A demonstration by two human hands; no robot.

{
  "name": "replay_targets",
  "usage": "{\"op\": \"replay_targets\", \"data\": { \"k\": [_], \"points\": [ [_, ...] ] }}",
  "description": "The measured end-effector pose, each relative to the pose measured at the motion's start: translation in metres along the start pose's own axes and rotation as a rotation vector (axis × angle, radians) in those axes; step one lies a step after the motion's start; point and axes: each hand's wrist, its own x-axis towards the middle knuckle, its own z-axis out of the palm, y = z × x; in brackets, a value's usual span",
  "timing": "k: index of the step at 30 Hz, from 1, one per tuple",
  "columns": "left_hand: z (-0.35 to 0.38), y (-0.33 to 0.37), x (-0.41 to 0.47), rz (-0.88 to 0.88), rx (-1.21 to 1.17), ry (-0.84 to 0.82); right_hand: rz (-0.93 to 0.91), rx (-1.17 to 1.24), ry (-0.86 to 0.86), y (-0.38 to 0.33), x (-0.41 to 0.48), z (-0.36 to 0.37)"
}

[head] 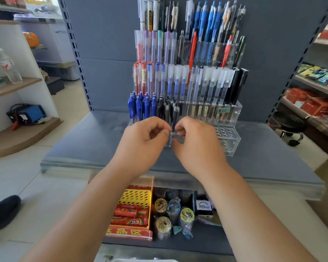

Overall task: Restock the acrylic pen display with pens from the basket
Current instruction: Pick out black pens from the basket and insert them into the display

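Both hands pinch one small item at the acrylic pen display

Left hand (146, 137) and right hand (195, 140), fingers narrowed, meet on a small clear piece (175, 138), identity unclear, before the acrylic pen display (233, 118) on the grey shelf (83, 140); its front-row holes at right stand empty, the tiers behind hold blue pens (140, 107) and black pens (237, 84).

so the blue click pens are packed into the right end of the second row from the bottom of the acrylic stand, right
Not quite. In the head view the blue click pens fill the left end of that row of the acrylic stand, not the right.
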Motion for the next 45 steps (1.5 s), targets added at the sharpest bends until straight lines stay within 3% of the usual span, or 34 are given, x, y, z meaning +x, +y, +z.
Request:
{"op": "replay_targets", "data": {
  "k": [9, 13, 16, 22, 27, 32, 41, 45],
  "points": [
    [0.007, -0.06, -0.109, 0.144, 0.48, -0.176, 0.065, -0.139, -0.24, -0.007, -0.113, 0.044],
    [0.019, -0.107, -0.164, 0.108, 0.689, -0.294, 0.136, -0.15, -0.393, 0.007, -0.172, 0.084],
    [0.035, -0.137, -0.201, -0.029, 0.795, -0.432, 0.154, -0.176, -0.51, 0.019, -0.209, 0.116],
    [0.055, -0.183, -0.25, -0.233, 0.845, -0.601, 0.202, -0.201, -0.657, 0.036, -0.247, 0.166],
    [0.062, -0.206, -0.272, -0.203, 0.959, -0.685, 0.213, -0.232, -0.741, 0.047, -0.267, 0.201],
    [0.073, -0.221, -0.28, -0.373, 0.835, -0.73, 0.298, -0.151, -0.858, 0.061, -0.285, 0.231],
    [0.085, -0.255, -0.282, -0.409, 0.8, -0.792, 0.385, -0.08, -0.844, 0.077, -0.298, 0.269],
    [0.088, -0.273, -0.279, -0.441, 0.779, -0.845, 0.458, -0.058, -0.913, 0.084, -0.305, 0.285]
  ]
}}
